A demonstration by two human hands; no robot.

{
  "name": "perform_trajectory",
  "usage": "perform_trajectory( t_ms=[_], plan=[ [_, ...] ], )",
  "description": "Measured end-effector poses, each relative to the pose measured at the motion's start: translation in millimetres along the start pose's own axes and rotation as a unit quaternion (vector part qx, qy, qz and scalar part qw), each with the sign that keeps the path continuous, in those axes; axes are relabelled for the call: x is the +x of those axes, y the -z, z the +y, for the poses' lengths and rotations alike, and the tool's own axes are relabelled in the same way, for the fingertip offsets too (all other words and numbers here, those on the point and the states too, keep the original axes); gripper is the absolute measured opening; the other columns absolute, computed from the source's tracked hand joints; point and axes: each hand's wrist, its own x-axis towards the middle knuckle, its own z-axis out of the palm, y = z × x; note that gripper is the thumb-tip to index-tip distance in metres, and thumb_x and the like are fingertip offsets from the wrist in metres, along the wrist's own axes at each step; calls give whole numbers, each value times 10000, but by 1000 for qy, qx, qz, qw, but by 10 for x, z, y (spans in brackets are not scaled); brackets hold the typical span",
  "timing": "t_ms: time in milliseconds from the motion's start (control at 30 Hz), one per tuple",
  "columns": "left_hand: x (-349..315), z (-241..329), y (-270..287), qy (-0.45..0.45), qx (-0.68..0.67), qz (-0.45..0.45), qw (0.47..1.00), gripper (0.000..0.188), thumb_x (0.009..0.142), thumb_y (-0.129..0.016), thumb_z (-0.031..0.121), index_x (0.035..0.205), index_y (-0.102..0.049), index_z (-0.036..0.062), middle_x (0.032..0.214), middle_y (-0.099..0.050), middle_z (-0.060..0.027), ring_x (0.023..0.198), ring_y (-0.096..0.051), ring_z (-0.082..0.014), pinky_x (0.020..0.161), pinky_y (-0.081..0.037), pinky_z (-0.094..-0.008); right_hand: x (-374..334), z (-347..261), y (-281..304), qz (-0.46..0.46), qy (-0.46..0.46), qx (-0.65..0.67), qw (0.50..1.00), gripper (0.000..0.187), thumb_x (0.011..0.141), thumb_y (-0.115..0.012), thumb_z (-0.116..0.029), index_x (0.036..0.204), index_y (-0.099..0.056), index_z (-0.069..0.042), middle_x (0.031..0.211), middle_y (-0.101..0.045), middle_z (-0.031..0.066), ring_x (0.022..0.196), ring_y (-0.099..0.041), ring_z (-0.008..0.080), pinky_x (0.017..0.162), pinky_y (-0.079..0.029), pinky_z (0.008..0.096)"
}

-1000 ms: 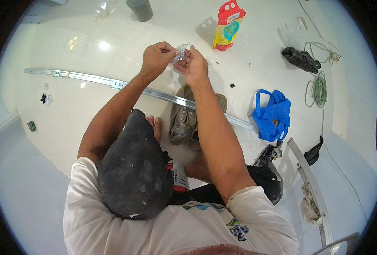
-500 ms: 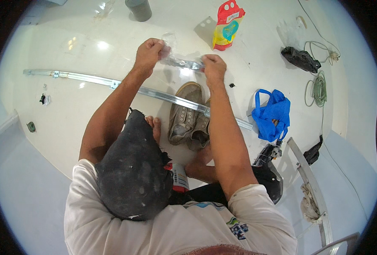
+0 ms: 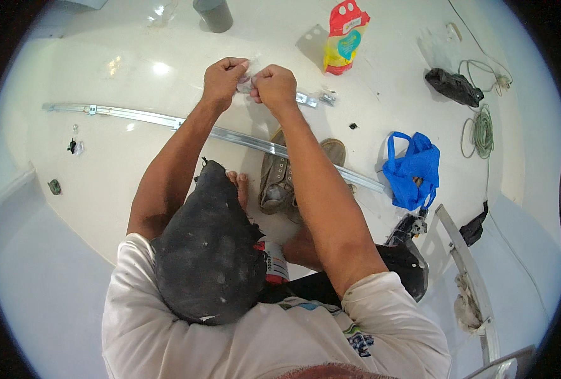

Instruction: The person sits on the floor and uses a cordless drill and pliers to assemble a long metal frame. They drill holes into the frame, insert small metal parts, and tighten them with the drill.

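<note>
My left hand (image 3: 223, 82) and my right hand (image 3: 275, 87) are close together above the white floor, fingers pinched. Between them they hold a small piece of clear crumpled plastic (image 3: 245, 84), mostly hidden by the fingers. A short metal strip (image 3: 306, 100) shows past my right hand, its other end hidden. Just beyond its tip lie small metal pieces (image 3: 328, 97), too small to name. Nearer to me, a long metal rail (image 3: 236, 136) runs across the floor, passing under my forearms and over a pair of worn grey-brown shoes (image 3: 277, 180).
A red and yellow pouch (image 3: 345, 41) stands at the far side, with a grey cup (image 3: 213, 16) to its left. On the right are a blue bag (image 3: 413, 170), a black bag (image 3: 454, 87) and a coiled green cord (image 3: 482, 134). A red and white container (image 3: 275, 262) sits between my legs.
My right hand has moved left to my left hand, uncovering the strip's end and the small metal pieces. The plastic is now bunched between both hands. The view has shifted slightly.
</note>
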Motion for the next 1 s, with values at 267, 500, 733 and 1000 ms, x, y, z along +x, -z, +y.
perform_trajectory(
  t_ms=[267,500,733,1000],
  plan=[
    [128,-6,290,80,-187,212,956,330,1076,-607,165,1321,-588,-55,1075,-726,-156,1051,-740,-300,881,-661,-415,-31,494,561,97,82,-95,987,87,943,-705,-32,994,-716,38,803,-746,128,634,-740,173,544,-615,309],
    [272,-344,785,61,354,92,929,491,1036,-685,368,1322,-638,-28,1198,-750,-182,1119,-736,-308,905,-618,-451,-105,688,1878,164,-8,-65,984,71,944,-707,-38,972,-721,25,787,-738,134,625,-730,204,535,-613,346],
    [591,-882,1230,76,-48,232,968,285,1074,-551,146,1236,-580,-88,1167,-657,-229,1015,-739,-347,761,-665,-422,-191,760,2950,260,-44,-109,958,95,919,-699,-2,991,-725,55,791,-748,162,642,-744,229,549,-629,341],
    [508,-825,1455,32,-153,313,937,261,1061,-581,96,1229,-571,-103,1189,-637,-251,1023,-731,-359,753,-672,-431,-150,1040,3456,330,-100,-199,917,146,942,-670,-27,1058,-716,49,922,-767,181,758,-781,253,616,-675,365]
  ],
)
